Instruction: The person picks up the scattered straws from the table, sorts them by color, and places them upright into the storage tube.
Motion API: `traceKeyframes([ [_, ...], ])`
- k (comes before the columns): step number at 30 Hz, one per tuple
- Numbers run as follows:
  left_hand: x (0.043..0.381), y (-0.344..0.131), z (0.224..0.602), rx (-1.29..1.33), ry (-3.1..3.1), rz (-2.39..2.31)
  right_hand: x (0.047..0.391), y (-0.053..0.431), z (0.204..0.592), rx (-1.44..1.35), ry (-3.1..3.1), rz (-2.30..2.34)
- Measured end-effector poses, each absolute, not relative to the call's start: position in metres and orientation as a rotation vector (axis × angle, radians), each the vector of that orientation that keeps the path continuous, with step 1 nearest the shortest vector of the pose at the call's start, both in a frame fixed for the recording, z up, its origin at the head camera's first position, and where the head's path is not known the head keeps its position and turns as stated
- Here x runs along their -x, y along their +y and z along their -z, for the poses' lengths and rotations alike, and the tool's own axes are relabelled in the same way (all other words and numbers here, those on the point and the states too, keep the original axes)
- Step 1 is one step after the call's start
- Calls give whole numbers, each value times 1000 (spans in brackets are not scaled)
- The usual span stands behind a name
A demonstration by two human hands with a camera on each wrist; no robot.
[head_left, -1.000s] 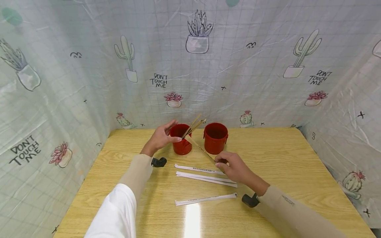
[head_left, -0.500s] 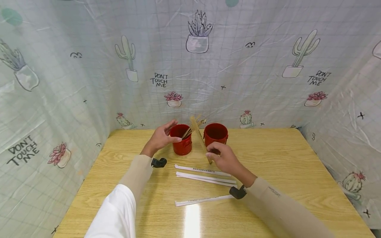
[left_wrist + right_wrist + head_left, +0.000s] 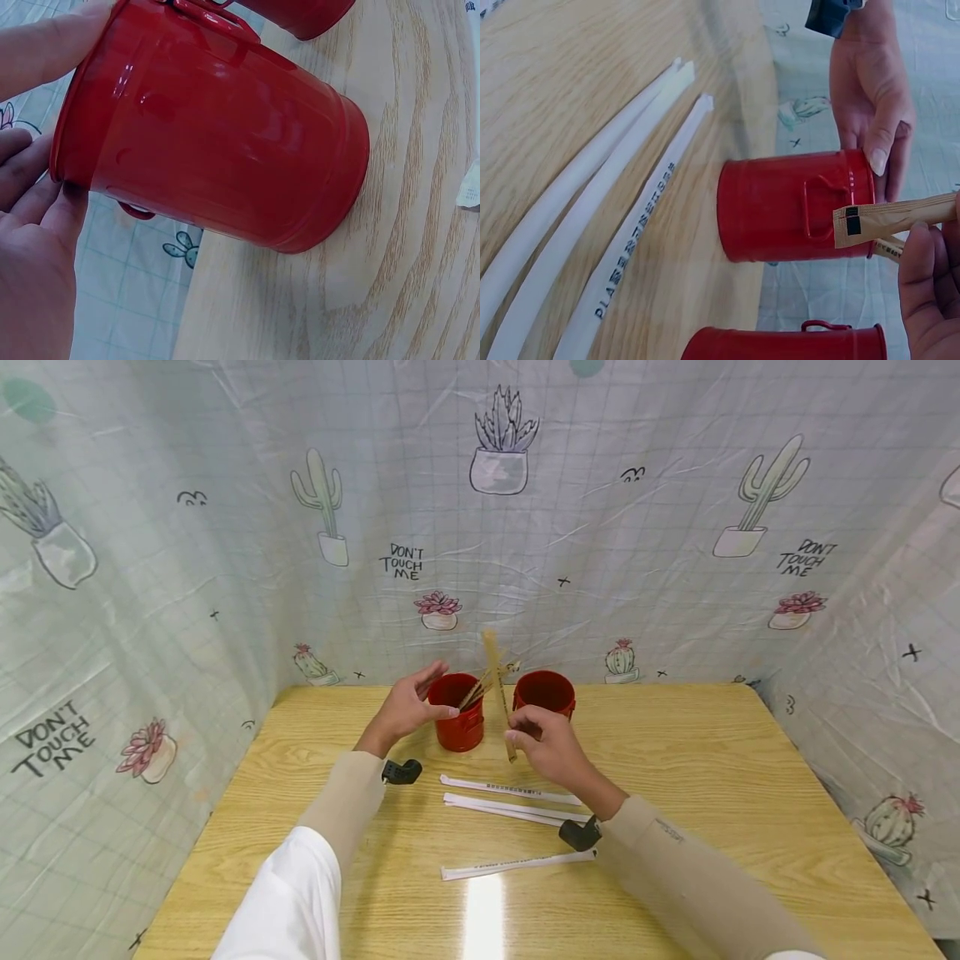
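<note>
In the head view my left hand (image 3: 405,708) holds the rim of the left red bucket (image 3: 459,735), thumb on the near side and fingers around the far side. Several thin brown paper-wrapped sticks (image 3: 472,695) lean inside that bucket. My right hand (image 3: 551,747) pinches another brown paper-wrapped stick (image 3: 497,681) near its lower end. This stick is nearly upright, in front of the gap between the buckets. The right wrist view shows its flat wrapper end (image 3: 850,226) with a dark square mark, in front of the left bucket's handle.
A second red bucket (image 3: 546,692) stands to the right, partly behind my right hand. Several white paper-wrapped straws (image 3: 510,790) lie across the wooden table (image 3: 712,760) nearer to me, one (image 3: 517,863) apart from the others. Behind the table hangs a cactus-print sheet (image 3: 562,527).
My right hand has moved left and away from me, turning the brown paper-wrapped stick from slanted to nearly upright. My left hand stays on the left bucket.
</note>
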State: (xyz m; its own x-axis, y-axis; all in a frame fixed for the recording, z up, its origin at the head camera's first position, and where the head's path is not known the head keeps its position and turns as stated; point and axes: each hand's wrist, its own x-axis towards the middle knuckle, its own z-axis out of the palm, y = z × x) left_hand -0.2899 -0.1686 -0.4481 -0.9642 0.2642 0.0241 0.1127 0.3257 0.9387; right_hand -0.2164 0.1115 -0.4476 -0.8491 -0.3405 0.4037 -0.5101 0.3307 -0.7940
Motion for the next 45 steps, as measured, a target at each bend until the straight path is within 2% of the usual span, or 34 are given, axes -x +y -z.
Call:
traceKeyframes([
  [20,291,-169,451,-307,2411,-1778,231,89,438,-630,-2404,-1615],
  [32,275,-164,423,-305,2377,-1767,242,75,428,-587,-2365,-1667],
  [45,291,-169,449,-315,2409,-1788,260,56,426,-510,-2304,-1700],
])
